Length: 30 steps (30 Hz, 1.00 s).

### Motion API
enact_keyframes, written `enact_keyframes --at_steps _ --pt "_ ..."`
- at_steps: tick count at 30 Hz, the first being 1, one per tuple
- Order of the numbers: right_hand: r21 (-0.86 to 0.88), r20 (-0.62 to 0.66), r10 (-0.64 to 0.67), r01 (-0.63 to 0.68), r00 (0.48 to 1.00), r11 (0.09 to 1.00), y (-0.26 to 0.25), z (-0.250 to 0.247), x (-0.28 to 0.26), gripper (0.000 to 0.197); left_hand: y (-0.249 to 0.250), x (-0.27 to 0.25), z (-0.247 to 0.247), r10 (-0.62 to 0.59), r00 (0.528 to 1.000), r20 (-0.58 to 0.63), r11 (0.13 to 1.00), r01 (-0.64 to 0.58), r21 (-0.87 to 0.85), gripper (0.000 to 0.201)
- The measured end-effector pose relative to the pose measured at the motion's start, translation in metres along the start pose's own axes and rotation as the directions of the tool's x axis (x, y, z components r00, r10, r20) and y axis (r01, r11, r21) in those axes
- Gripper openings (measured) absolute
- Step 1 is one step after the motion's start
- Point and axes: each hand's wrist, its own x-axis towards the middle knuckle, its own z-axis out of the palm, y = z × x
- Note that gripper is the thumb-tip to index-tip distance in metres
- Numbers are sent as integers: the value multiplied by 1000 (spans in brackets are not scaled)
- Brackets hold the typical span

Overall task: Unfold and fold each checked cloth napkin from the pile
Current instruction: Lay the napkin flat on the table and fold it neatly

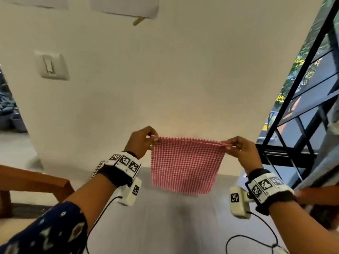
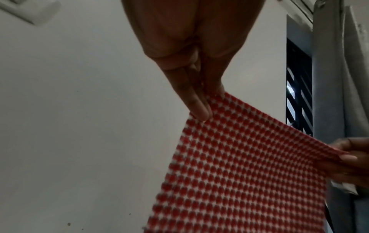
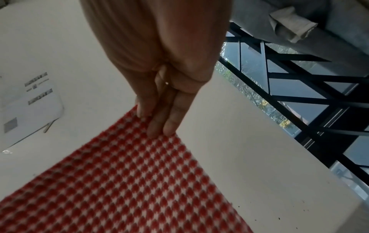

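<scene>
A red-and-white checked napkin (image 1: 185,165) hangs in the air in front of a white wall, spread flat between both hands. My left hand (image 1: 153,141) pinches its top left corner, and in the left wrist view the fingertips (image 2: 201,112) press together on that corner of the napkin (image 2: 239,173). My right hand (image 1: 229,144) pinches the top right corner; the right wrist view shows its fingers (image 3: 159,126) lying on the napkin's (image 3: 123,186) corner. The lower edge hangs free above a grey surface (image 1: 165,226). The pile is out of view.
A white wall with a light switch (image 1: 52,66) stands just behind the cloth. A black window grille (image 1: 302,107) and grey curtain (image 1: 322,162) are at the right. A brown wooden piece of furniture (image 1: 33,182) sits at the left. Cables trail from both wrist cameras.
</scene>
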Motion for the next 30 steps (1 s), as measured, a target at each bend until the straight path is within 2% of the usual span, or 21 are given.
enact_keyframes --at_steps 2,5,8,9,10,11,12,14,16,17,18,19,20,22,23,24,25,27,28,29,30 --pt "-7 23 -43 43 999 999 7 -5 -3 22 -4 -7 2 39 999 -2 999 -39 -13 13" --pt "-56 137 -33 41 990 998 24 -8 -26 25 -24 -34 8 28 999 30 999 -28 32 25" --pt "-263 262 55 17 964 965 69 -3 -71 37 -60 -85 25 -54 981 184 987 25 157 24" --pt "-329 292 113 -11 950 944 89 -1 -90 40 -71 -106 33 -86 964 250 980 38 194 21" --pt "-375 320 168 -39 932 926 108 1 -108 35 -81 -127 40 -126 941 314 968 48 245 17" --pt "-422 366 220 -50 904 905 127 4 -127 27 -91 -148 47 -162 913 374 955 50 292 13" --pt "-467 417 266 -46 869 883 148 6 -145 25 -101 -167 53 -199 885 421 944 58 324 18" --pt "-560 496 332 4 803 828 175 11 -182 44 -123 -206 64 -227 824 519 937 39 348 23" --pt "-611 590 412 51 694 790 186 15 -217 55 -135 -237 68 -240 753 612 890 -81 448 26" --pt "-622 585 459 8 669 783 186 13 -229 58 -139 -248 69 -246 741 624 859 -132 495 24" --pt "-635 545 512 -72 664 769 184 8 -235 61 -142 -253 70 -231 738 635 815 -210 541 25" --pt "-652 489 533 -117 690 749 184 3 -236 63 -144 -255 72 -189 756 627 779 -273 564 28" --pt "-646 411 519 -162 750 746 184 -2 -234 63 -145 -254 74 -156 766 624 762 -309 569 29" --pt "-623 289 396 -143 872 769 173 5 -226 55 -146 -242 79 -79 754 652 747 -389 540 27" --pt "-662 302 355 -73 885 746 163 19 -220 44 -145 -235 84 -101 740 665 747 -385 542 33" --pt "-704 377 360 11 853 710 154 36 -214 41 -143 -225 91 -185 695 694 743 -363 562 47" --pt "-700 507 357 134 785 702 145 59 -212 50 -144 -216 97 -253 669 699 725 -347 594 63" --pt "-597 733 315 349 603 722 138 104 -213 70 -148 -208 105 -354 659 663 688 -297 662 85" --pt "-519 815 262 451 516 726 143 122 -213 67 -148 -207 109 -389 651 652 674 -280 683 93" --pt "-481 848 239 497 473 722 150 135 -214 59 -147 -207 111 -389 649 654 668 -291 685 102" --pt "-475 859 244 523 450 708 157 141 -210 55 -140 -205 109 -411 614 673 651 -319 689 108"
